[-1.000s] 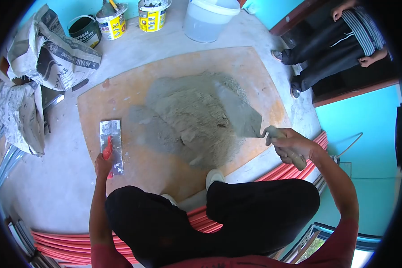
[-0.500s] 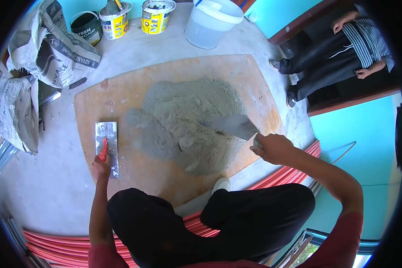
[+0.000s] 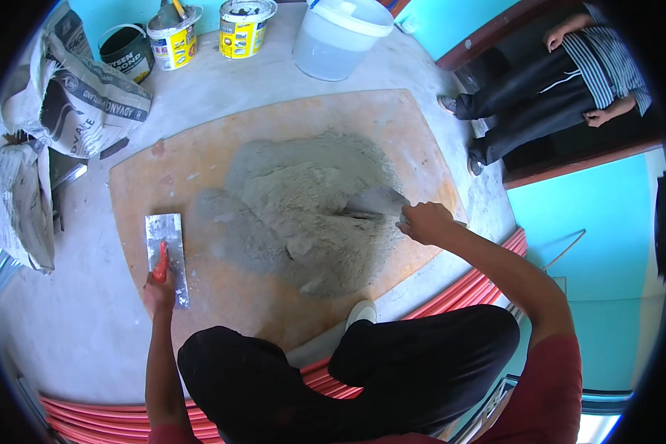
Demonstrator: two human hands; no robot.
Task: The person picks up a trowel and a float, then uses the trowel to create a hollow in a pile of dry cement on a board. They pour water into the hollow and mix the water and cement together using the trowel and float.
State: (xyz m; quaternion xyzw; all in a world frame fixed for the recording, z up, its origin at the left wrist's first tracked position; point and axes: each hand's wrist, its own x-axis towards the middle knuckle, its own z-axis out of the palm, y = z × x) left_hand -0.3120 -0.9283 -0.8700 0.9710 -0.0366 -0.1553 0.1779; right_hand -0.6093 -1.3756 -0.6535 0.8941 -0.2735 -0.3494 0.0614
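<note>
A heap of grey dry mortar powder (image 3: pixel 296 185) lies spread over a wooden board (image 3: pixel 200 148) on the floor. My right hand (image 3: pixel 427 222) is closed round the handle of a pointed trowel (image 3: pixel 377 201), whose blade is partly sunk in the right side of the heap. At the board's left edge my left hand (image 3: pixel 158 290) grips the red handle of a rectangular plastering trowel (image 3: pixel 172 251). That trowel's metal plate is smeared with pale residue and sits apart from the powder.
Cement bags (image 3: pixel 100 103) stand at the left. Along the back are a dark bucket (image 3: pixel 128 55), two yellow-labelled tubs (image 3: pixel 243 33) and a large translucent bucket (image 3: pixel 337 44). Another person (image 3: pixel 525 100) stands by the doorway at right. Red pipes (image 3: pixel 466 277) run behind my feet.
My right hand has moved left and slightly up, pushing the pointed trowel's blade deeper into the powder. The view has shifted slightly; my left hand still holds the plastering trowel.
</note>
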